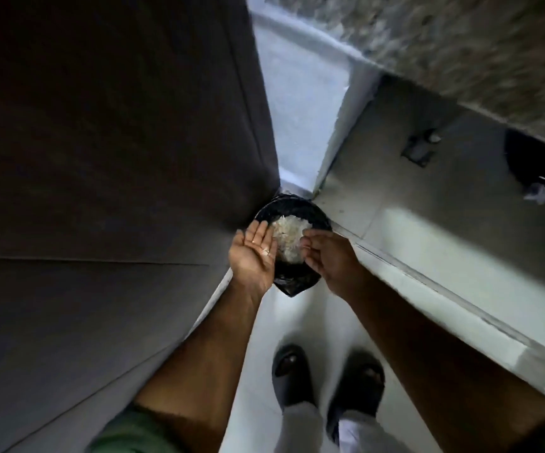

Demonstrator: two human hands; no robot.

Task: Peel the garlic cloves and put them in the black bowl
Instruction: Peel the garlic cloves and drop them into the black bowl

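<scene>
A pile of pale garlic skins (289, 238) lies in a black-lined bin (317, 217) on the floor below me. My left hand (255, 253) hovers over the bin's left rim, palm up and fingers straight, with a few small scraps of skin stuck near the fingers. My right hand (326, 256) is over the bin's right side, back towards the camera. Its fingers are loosely curled towards the left hand and I see nothing held in them. No garlic cloves or black bowl are in view.
A dark cabinet face (101, 158) fills the left. A speckled stone counter (460, 44) and pale cabinet fronts (428, 243) run along the right. My feet in dark slippers (326, 384) stand on the light floor just behind the bin.
</scene>
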